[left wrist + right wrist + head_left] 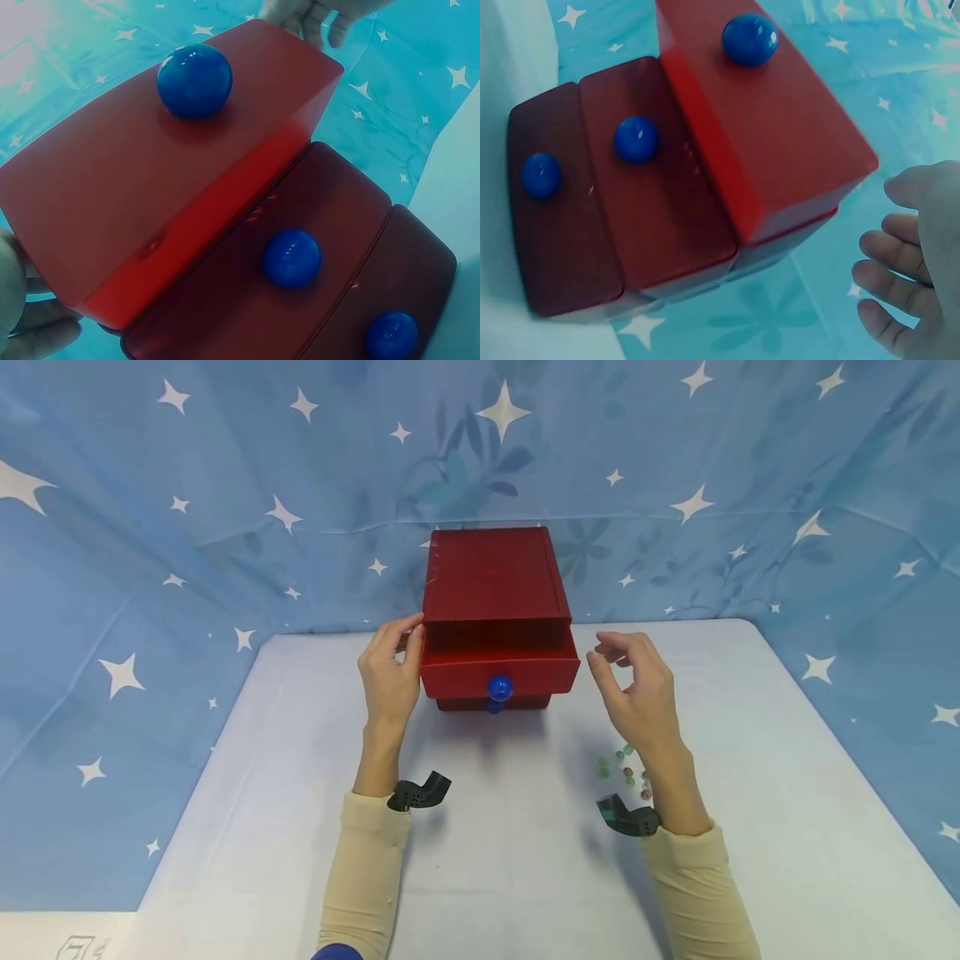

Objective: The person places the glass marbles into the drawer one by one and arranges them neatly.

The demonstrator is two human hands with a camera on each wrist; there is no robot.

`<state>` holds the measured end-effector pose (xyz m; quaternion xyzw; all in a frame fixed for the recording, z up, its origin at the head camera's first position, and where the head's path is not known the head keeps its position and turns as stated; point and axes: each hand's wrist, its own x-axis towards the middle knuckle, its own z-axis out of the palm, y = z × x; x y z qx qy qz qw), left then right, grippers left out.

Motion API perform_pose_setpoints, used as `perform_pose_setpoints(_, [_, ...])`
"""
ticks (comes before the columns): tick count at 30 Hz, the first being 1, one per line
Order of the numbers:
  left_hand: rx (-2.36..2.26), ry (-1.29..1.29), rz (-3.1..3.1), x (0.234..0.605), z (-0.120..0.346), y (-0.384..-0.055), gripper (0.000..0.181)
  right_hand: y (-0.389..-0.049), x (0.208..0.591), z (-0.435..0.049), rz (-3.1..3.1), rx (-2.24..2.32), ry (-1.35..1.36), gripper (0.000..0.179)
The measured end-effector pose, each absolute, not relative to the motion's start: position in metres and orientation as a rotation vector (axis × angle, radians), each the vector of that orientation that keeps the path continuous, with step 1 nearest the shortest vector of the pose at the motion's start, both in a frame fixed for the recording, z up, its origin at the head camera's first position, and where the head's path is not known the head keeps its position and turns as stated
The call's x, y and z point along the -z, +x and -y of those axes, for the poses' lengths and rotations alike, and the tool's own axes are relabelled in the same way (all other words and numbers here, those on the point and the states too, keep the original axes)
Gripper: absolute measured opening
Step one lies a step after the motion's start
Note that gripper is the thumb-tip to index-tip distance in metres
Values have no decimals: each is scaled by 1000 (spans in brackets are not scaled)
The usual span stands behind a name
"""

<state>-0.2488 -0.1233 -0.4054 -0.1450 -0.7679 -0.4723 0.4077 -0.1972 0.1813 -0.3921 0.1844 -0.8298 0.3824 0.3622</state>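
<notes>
A red cabinet with three stacked drawers stands toward the back of the table. Its top drawer is pulled out, and a round blue knob sits on the front. The two lower drawers are closed, each with its own blue knob. My left hand is at the cabinet's left side, its fingertips at or against the edge beside the pulled-out drawer; contact is hard to tell. To the right, apart from the drawer, my right hand hovers with loosely bent fingers and holds nothing.
Several small green and brown bead-like pieces lie on the white tabletop below the right hand, partly hidden by the wrist. A blue star-patterned cloth hangs behind the cabinet. Black straps with cameras sit on both wrists.
</notes>
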Motion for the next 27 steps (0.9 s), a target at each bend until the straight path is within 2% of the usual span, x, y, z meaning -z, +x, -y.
perform_pose_setpoints(10, [1195,-367,1931,404,123,-248,23,-203,412,-197,2202,-959,450,25])
perform_pose_setpoints(27, [1188,-340,1939,405,123,-249,21,-187,437,-214,2480,-895,411,28])
